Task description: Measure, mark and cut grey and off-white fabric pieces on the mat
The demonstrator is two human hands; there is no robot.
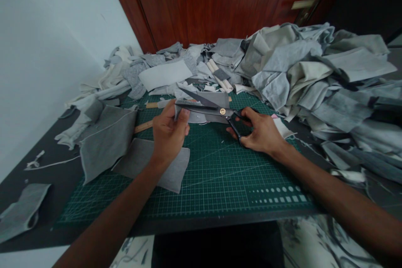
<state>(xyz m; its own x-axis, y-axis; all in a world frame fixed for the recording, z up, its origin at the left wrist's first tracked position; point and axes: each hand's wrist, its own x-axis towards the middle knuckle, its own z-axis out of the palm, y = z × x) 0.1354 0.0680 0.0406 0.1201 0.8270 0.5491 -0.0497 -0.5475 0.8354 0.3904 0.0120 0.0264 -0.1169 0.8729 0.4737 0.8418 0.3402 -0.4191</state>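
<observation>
Gray fabric (178,111) sits in the left grip (168,133), scissors (222,112) in the right grip (262,132).

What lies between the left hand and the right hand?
In the head view, the open scissors span the stretch between them, with grey fabric and the green cutting mat below.

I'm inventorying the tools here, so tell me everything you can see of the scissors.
The scissors look metal, with long dark blades, a brass-coloured pivot screw and black looped handles. They are open, held above the green cutting mat, tips toward the left hand. The right hand holds the handles. Grey cloth pinched by the left hand lies at the blades; whether that hand touches them is unclear.
</observation>
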